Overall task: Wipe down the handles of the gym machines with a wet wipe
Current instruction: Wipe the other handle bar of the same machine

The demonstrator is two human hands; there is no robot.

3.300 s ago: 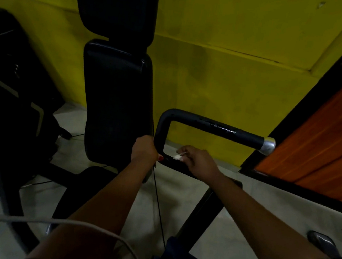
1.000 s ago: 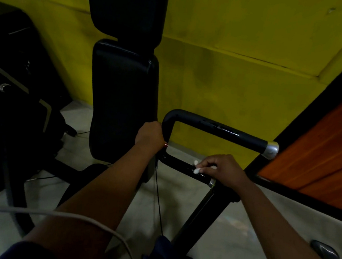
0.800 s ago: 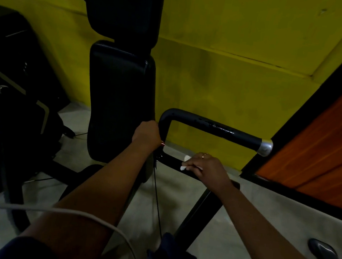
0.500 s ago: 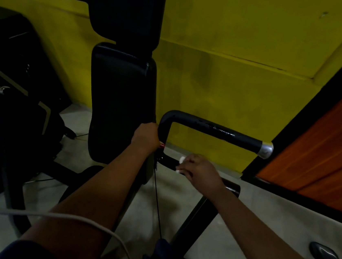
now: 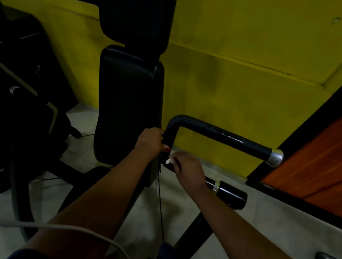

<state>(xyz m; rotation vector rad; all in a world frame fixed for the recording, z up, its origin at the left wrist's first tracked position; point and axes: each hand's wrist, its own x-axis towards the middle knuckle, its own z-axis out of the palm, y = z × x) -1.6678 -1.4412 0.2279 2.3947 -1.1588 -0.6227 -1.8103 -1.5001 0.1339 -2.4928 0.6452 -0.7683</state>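
Just beside the left hand (image 5: 150, 141) gripping the handle (image 5: 218, 134) stands a backrest (image 5: 127, 107)

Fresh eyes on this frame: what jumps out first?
The bright yellow wall fills the background, with a tall black back pad standing centre-left. At centre, the left hand grips the upright of the black handle, while the right hand holds a white wet wipe against its lower bar. An orange panel fills the right edge.

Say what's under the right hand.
Under the right hand, a white scrap of wipe pokes out, against the black bar. The rest of the wipe is covered by the hand.
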